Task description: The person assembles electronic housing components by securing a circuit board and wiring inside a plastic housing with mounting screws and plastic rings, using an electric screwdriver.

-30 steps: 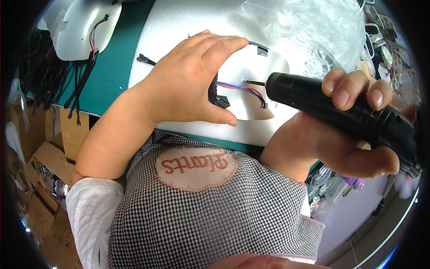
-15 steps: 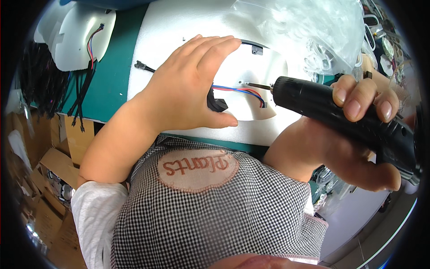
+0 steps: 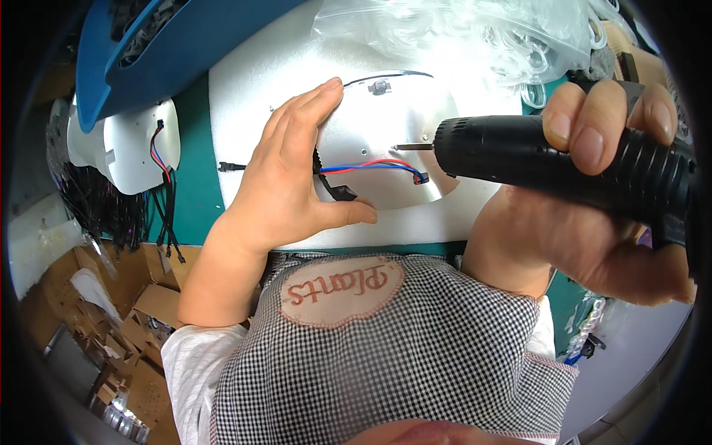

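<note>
A shiny silver, curved metal plate (image 3: pixel 415 111) lies on a white foam sheet. My left hand (image 3: pixel 285 167) grips its left side, fingers along the far edge and thumb along the near one. Beneath the palm runs a black cable with a connector (image 3: pixel 231 167); red and blue wires (image 3: pixel 363 167) cross the plate to a small dark plug (image 3: pixel 420 178). My right hand (image 3: pixel 593 170) is closed round a black electric screwdriver (image 3: pixel 512 148), held nearly level. Its thin bit points left, its tip at the middle of the plate. Whether a screw sits under the tip, I cannot tell.
A blue bin (image 3: pixel 104 81) of dark parts stands at the far left, over another silver plate (image 3: pixel 141 156) with wires. Bundled black cables (image 3: pixel 100 204) lie beside it. A clear bag of translucent rings (image 3: pixel 460 30) is at the back. Cardboard boxes (image 3: pixel 159 308) are lower left.
The view has shifted, bringing more of the blue bin in. The plate and my left hand appear further left. The screwdriver bit has moved slightly right relative to the plate.
</note>
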Tool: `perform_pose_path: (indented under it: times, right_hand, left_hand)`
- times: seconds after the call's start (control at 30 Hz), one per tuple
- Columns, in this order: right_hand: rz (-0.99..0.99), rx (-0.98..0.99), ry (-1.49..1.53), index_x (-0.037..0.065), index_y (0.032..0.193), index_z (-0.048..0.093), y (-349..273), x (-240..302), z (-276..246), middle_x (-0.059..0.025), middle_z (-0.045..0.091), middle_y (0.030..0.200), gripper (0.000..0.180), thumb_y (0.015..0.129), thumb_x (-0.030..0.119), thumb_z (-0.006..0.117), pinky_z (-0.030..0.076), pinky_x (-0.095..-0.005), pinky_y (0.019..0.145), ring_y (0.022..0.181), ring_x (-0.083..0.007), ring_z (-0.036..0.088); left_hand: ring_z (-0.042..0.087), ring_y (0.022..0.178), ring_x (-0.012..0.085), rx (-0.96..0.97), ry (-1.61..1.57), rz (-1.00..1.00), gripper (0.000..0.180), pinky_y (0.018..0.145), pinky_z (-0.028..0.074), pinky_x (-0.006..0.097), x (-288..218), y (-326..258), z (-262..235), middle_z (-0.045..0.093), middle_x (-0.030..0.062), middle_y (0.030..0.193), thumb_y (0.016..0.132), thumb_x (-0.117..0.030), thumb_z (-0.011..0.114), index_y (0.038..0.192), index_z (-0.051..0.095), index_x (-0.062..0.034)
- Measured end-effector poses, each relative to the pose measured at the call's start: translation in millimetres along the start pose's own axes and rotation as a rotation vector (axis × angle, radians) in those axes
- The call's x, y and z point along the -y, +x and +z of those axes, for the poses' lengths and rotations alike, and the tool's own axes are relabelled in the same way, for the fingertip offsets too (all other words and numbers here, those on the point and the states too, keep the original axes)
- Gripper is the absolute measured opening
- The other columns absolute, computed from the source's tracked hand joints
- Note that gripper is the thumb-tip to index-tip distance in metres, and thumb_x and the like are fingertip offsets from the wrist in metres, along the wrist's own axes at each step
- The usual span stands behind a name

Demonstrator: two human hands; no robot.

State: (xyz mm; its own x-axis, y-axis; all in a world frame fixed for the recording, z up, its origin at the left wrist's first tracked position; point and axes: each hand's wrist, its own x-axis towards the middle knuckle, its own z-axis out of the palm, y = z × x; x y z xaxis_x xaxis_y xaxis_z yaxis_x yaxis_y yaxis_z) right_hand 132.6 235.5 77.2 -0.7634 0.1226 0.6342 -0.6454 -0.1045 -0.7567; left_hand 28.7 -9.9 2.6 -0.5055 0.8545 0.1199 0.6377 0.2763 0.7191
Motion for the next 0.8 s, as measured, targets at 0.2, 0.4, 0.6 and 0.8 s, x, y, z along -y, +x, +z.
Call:
perform_pose_path:
  times: [0.2, 0.4, 0.6, 0.8]
  right_hand:
    - [-0.027, -0.038, 0.006, 0.010, 0.117, 0.051, 3, 5, 10, -0.0060, 0.053, 0.109, 0.076, 0.072, 0.068, 0.073, 0.046, -0.0342, 0.074, 0.085, -0.0194, 0.058]
    - [-0.034, -0.031, 0.007, 0.010, 0.118, 0.050, 2, 8, 1, -0.0069, 0.053, 0.110, 0.078, 0.072, 0.069, 0.072, 0.046, -0.0338, 0.073, 0.085, -0.0195, 0.058]
    - [-0.044, 0.014, 0.017, 0.010, 0.120, 0.050, 3, 3, 2, -0.0077, 0.053, 0.111, 0.079, 0.072, 0.070, 0.071, 0.046, -0.0335, 0.073, 0.085, -0.0197, 0.058]
    - [-0.034, 0.102, 0.022, 0.011, 0.121, 0.049, 6, -4, 13, -0.0085, 0.053, 0.112, 0.081, 0.072, 0.071, 0.070, 0.046, -0.0331, 0.073, 0.086, -0.0199, 0.058]
  left_hand:
    - [0.046, 0.126, 0.0377, 0.040, 0.014, 0.032, 0.121, 0.106, 0.037, 0.045, -4, 7, -6, 0.046, 0.0180, 0.140, 0.045, -0.031, 0.092, 0.147, 0.032, -0.0066]
    - [0.046, 0.125, 0.0371, 0.036, 0.041, 0.055, 0.119, 0.106, 0.037, 0.045, -3, 9, -10, 0.047, 0.0181, 0.140, 0.045, -0.031, 0.092, 0.147, 0.034, -0.0065]
    - [0.046, 0.125, 0.0372, 0.051, 0.019, -0.017, 0.117, 0.106, 0.037, 0.045, -4, 9, -9, 0.047, 0.0172, 0.140, 0.046, -0.029, 0.092, 0.146, 0.036, -0.0068]
    - [0.044, 0.128, 0.0364, 0.038, -0.021, -0.015, 0.112, 0.107, 0.037, 0.044, -5, 7, -8, 0.047, 0.0172, 0.140, 0.047, -0.027, 0.091, 0.144, 0.038, -0.0067]
